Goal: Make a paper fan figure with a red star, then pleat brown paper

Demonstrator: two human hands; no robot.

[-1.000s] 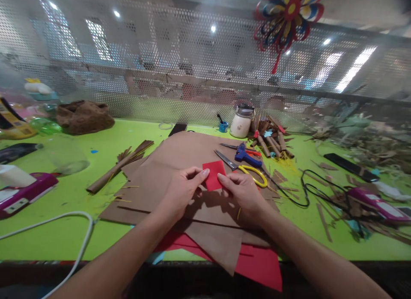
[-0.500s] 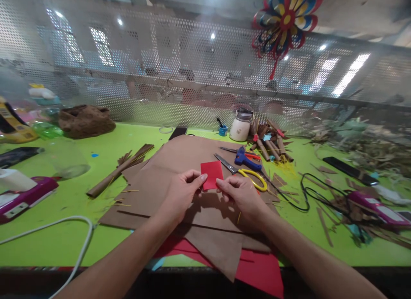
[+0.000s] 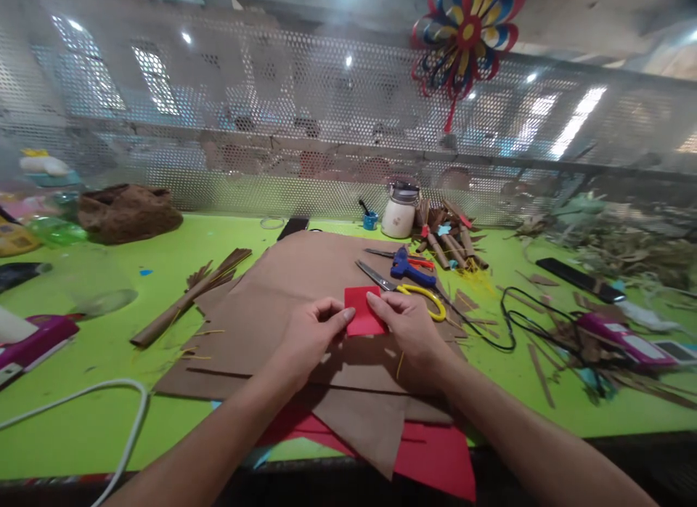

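Note:
A small red paper square [image 3: 361, 314] is held up between my two hands, above a stack of brown paper sheets [image 3: 283, 274]. My left hand [image 3: 319, 329] pinches its left edge between thumb and fingers. On the right side, my right hand [image 3: 406, 322] grips it, the thumb lying across its upper right corner. Just beyond the right hand lie yellow-handled scissors [image 3: 422, 296] and a blue glue gun [image 3: 412, 269]. Larger red paper [image 3: 435, 460] pokes out from under the brown sheets at the table's front edge.
A rolled brown paper bundle [image 3: 188, 300] lies left. Behind stand a white jar [image 3: 400, 213] and a small blue pot [image 3: 370, 220], with several paper rolls [image 3: 451, 245] beside them. A black cable [image 3: 509, 325] and purple power strip [image 3: 626, 340] are right; a white cable [image 3: 139, 412] runs left.
My right thumb has moved from the square's lower right edge up to its upper right corner. The paper sits slightly lower in view, and the whole scene has shifted a little left.

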